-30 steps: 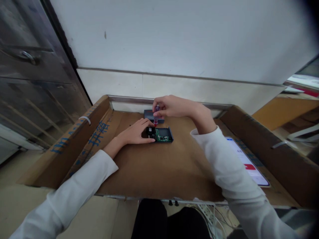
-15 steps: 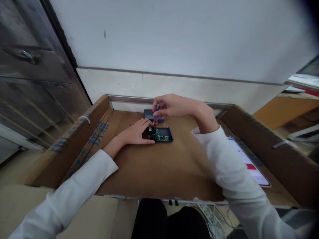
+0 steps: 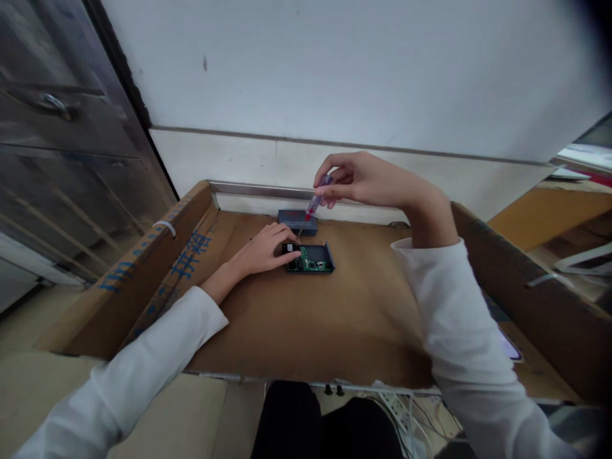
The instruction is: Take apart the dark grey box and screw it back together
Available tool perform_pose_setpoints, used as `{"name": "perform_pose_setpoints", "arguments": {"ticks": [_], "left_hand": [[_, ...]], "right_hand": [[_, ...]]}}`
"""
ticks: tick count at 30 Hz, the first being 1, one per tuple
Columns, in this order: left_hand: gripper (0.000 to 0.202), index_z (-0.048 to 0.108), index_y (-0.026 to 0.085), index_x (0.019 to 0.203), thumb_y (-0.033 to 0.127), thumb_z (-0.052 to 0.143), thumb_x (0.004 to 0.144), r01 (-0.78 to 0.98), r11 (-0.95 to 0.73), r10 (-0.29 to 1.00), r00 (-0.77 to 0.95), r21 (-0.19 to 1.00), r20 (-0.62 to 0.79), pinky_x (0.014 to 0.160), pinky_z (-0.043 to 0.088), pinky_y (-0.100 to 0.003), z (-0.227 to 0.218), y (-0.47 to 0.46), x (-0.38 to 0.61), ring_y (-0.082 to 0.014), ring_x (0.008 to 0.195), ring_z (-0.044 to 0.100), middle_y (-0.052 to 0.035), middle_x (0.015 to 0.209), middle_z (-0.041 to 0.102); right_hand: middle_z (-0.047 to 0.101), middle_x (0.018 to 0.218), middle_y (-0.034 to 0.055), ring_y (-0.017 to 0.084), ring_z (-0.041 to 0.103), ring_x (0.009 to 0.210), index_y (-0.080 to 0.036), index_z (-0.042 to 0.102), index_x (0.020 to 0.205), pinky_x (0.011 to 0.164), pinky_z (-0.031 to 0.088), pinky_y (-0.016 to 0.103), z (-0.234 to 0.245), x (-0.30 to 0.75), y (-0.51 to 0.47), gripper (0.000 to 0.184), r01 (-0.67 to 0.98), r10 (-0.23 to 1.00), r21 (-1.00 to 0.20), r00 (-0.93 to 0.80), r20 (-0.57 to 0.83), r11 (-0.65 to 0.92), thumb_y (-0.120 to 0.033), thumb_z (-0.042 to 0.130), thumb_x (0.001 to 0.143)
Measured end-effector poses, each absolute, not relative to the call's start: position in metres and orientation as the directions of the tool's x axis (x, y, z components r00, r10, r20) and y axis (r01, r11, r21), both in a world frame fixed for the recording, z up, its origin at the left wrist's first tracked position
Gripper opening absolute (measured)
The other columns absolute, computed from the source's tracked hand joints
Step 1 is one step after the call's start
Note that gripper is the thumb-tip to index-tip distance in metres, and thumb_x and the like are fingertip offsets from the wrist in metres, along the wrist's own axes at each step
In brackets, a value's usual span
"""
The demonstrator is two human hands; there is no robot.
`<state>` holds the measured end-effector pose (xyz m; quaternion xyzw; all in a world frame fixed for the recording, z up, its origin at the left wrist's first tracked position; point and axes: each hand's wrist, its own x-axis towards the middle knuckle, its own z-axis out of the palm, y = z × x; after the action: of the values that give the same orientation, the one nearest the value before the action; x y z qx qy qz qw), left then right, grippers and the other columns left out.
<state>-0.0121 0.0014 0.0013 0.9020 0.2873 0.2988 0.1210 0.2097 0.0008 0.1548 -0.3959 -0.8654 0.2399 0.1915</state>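
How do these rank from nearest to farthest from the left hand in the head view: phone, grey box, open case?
1. Open case: its left end under the left hand.
2. Grey box: just behind the case.
3. Phone: far right, mostly hidden by the right sleeve.

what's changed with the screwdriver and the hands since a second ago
The right hand has raised the screwdriver up and to the right, tilting it more. The left hand's thumb has shifted from the near edge of the open casing inward over it. The screwdriver stays in the grip; the casing and the dark box behind it stay put.
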Motion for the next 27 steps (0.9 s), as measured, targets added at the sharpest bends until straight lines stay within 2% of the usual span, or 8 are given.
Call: {"name": "perform_pose_setpoints", "arguments": {"ticks": [8,13,16,18,22,27], "left_hand": [[0.020,0.061,0.019,0.096,0.037,0.056,0.091,0.337,-0.774,0.631,0.481,0.537,0.608,0.078,0.047,-0.029,-0.002,-0.001,-0.006,-0.0152,0.084,0.059,-0.0047,0.094,0.063],[0.018,0.064,0.020,0.092,0.037,0.059,0.089,0.316,-0.762,0.646,0.441,0.566,0.623,0.071,0.045,-0.026,-0.003,-0.001,-0.004,-0.0138,0.078,0.059,-0.0032,0.089,0.065],[0.019,0.066,0.020,0.088,0.038,0.064,0.085,0.290,-0.713,0.698,0.371,0.638,0.612,0.068,0.044,-0.026,-0.004,0.000,-0.002,-0.0136,0.074,0.058,-0.0031,0.087,0.067],[0.022,0.067,0.019,0.085,0.040,0.068,0.081,0.231,-0.641,0.763,0.297,0.732,0.574,0.067,0.044,-0.027,-0.004,0.002,0.000,-0.0135,0.072,0.057,-0.0033,0.086,0.068],[0.034,0.067,0.017,0.080,0.050,0.074,0.070,-0.009,-0.419,0.887,0.211,0.908,0.412,0.064,0.045,-0.026,-0.005,0.007,0.003,-0.0123,0.068,0.057,-0.0029,0.081,0.068],[0.040,0.063,0.015,0.073,0.053,0.076,0.067,-0.239,-0.235,0.917,0.266,0.942,0.296,0.056,0.039,-0.022,-0.005,0.007,0.005,-0.0069,0.058,0.047,0.0000,0.070,0.061]], "right_hand": [[0.073,0.081,0.0022,0.017,0.068,0.075,-0.023,0.060,0.091,0.071,0.052,0.032,0.157,0.213,0.000,0.021,0.572,0.780,-0.599,-0.608,0.149,0.560,-0.040,0.065,0.081],[0.074,0.080,0.0025,0.017,0.068,0.076,-0.023,0.060,0.091,0.071,0.053,0.032,0.157,0.211,-0.001,0.022,0.580,0.787,-0.600,-0.601,0.142,0.551,-0.041,0.065,0.081],[0.073,0.079,0.0023,0.018,0.068,0.075,-0.023,0.060,0.091,0.071,0.053,0.032,0.158,0.212,-0.002,0.022,0.560,0.777,-0.605,-0.608,0.165,0.567,-0.042,0.065,0.081],[0.072,0.079,0.0025,0.018,0.068,0.076,-0.023,0.060,0.090,0.071,0.053,0.033,0.159,0.212,-0.003,0.023,0.542,0.775,-0.609,-0.599,0.203,0.579,-0.043,0.066,0.080],[0.071,0.077,0.0026,0.018,0.067,0.074,-0.023,0.061,0.091,0.072,0.054,0.034,0.163,0.214,-0.006,0.023,0.510,0.780,-0.621,-0.551,0.295,0.595,-0.042,0.067,0.080],[0.071,0.078,0.0025,0.018,0.066,0.074,-0.024,0.061,0.089,0.073,0.054,0.035,0.167,0.215,-0.010,0.022,0.486,0.774,-0.625,-0.530,0.345,0.611,-0.043,0.068,0.079]]}}
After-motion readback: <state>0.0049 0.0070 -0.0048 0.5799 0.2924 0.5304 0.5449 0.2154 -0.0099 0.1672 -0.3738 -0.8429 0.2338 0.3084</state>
